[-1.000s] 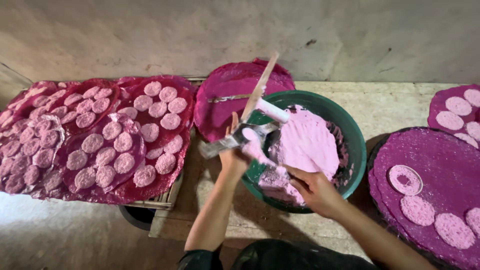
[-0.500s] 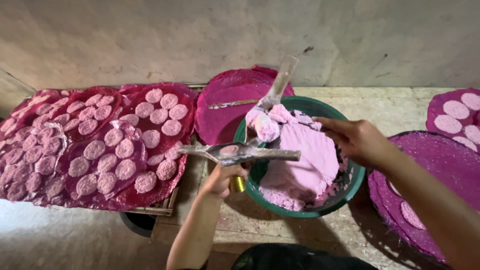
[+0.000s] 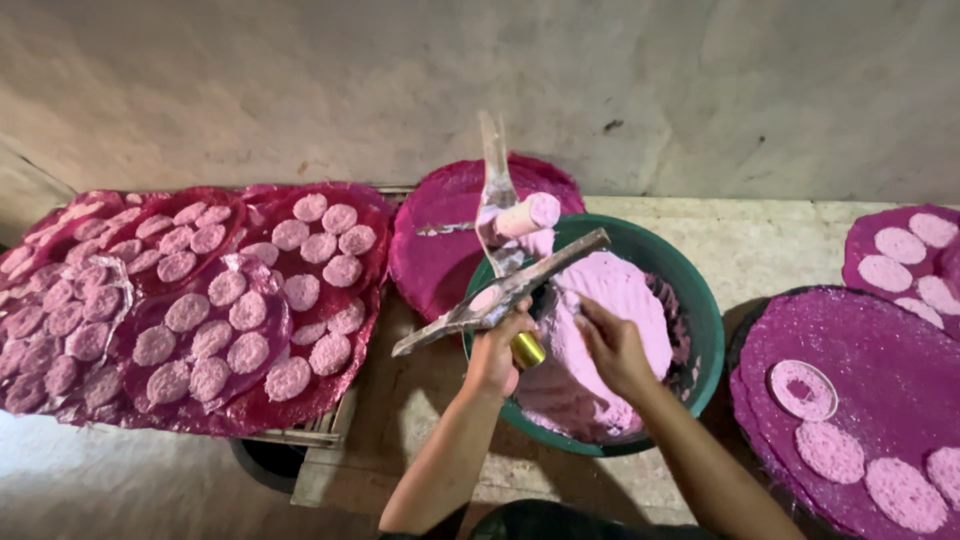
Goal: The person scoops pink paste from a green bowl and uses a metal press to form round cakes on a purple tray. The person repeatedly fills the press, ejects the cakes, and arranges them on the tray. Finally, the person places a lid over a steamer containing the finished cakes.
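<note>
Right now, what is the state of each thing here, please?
Green basin: holds pink dough.
Metal tool: held in left hand, smeared pink.
Right hand: resting on the dough.
Round mat: carries a few pink discs.
Left mats: covered with discs.
</note>
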